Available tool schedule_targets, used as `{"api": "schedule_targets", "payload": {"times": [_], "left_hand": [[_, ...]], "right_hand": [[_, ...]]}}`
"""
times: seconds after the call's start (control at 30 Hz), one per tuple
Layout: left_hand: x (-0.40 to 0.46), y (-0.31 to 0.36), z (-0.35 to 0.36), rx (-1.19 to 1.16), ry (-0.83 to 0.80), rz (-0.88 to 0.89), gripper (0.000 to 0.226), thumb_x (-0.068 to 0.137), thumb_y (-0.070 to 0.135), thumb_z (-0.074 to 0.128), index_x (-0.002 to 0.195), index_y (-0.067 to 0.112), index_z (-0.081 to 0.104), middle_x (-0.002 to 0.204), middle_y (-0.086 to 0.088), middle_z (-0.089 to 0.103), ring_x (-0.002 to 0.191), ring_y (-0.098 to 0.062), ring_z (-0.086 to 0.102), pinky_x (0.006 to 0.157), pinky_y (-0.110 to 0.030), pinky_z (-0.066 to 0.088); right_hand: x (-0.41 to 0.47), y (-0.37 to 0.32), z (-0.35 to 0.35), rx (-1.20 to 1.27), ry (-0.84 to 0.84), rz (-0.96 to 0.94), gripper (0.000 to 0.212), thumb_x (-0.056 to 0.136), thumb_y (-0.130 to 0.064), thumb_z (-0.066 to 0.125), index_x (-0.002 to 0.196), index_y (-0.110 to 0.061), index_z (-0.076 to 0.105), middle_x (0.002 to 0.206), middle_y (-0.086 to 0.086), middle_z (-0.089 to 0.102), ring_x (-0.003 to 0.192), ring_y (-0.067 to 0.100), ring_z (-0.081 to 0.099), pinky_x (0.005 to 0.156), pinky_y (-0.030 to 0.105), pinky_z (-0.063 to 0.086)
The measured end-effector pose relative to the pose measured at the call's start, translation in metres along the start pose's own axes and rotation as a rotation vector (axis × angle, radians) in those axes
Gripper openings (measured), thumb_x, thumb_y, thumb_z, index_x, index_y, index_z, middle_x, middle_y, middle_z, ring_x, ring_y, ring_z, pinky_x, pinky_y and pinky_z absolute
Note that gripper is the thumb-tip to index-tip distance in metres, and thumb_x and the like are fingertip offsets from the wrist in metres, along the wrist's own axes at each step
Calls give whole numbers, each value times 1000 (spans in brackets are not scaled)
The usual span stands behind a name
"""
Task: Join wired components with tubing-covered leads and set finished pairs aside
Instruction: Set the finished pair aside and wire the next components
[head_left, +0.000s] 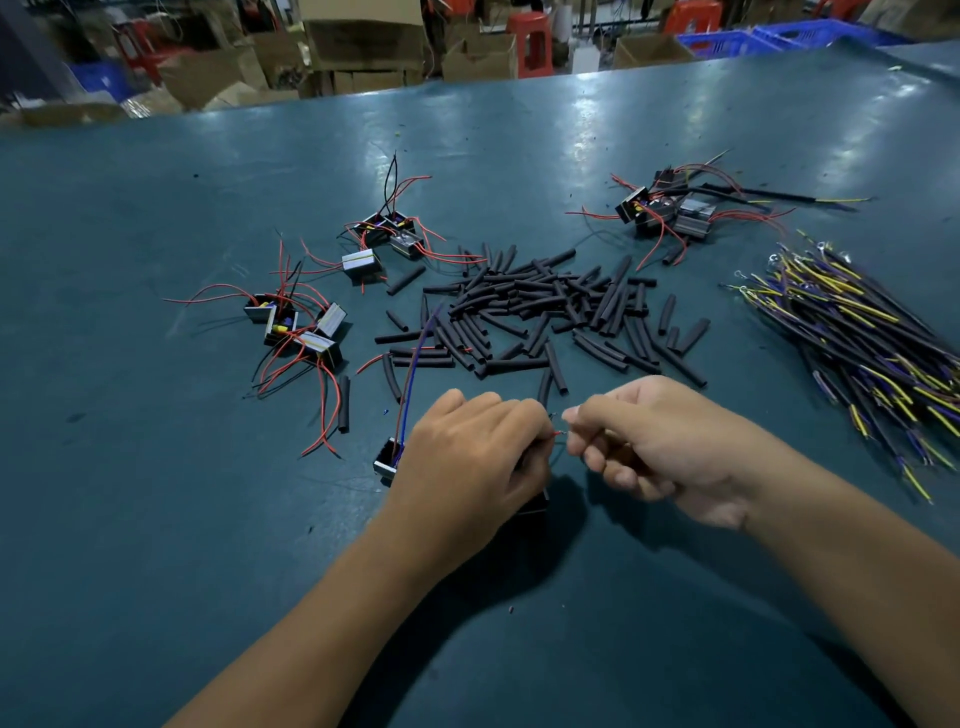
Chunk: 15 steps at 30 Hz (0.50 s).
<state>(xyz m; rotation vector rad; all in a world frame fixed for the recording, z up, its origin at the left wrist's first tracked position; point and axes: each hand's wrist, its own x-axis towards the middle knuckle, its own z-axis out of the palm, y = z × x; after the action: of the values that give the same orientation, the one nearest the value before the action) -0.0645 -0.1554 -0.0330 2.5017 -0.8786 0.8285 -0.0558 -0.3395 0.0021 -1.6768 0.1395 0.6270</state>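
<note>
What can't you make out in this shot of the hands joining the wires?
Head view only:
- Wire ends between left hand and right hand: too small to tell whether they are joined.
- Component under the left hand: mostly covered by that hand.
- What the right hand's grip holds: hidden by curled fingers.
- Bundle of leads: cut off by the right edge.

Component (387, 462) mostly hidden under left hand (467, 462); wire ends pinched between hands too small to tell; lead bundle (852, 338) cut by right edge; right hand (660, 447) palm contents hidden
</note>
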Motion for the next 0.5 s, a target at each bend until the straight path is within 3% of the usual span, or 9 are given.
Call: {"api": "schedule_targets", "payload": {"times": [0.3,0.5], "left_hand": [[0,1,-2,17,-16,12,17,90,13,66,75,10,62,61,0,53,55,-23,45,53,-39,35],[0,-2,-6,-95,-42,-50,14,89,14,66,76,11,62,61,2,53,55,-19,43,56,-37,34]], "right_hand": [[3,2,4,91,-84,-37,31,90,-9,56,61,-16,63,60,1,52,42,8,40,31,15,23],[4,4,2,-20,-89,-252,25,92,-4,60,68,-13,64,55,1,52,43,11,41,42,16,30]]}}
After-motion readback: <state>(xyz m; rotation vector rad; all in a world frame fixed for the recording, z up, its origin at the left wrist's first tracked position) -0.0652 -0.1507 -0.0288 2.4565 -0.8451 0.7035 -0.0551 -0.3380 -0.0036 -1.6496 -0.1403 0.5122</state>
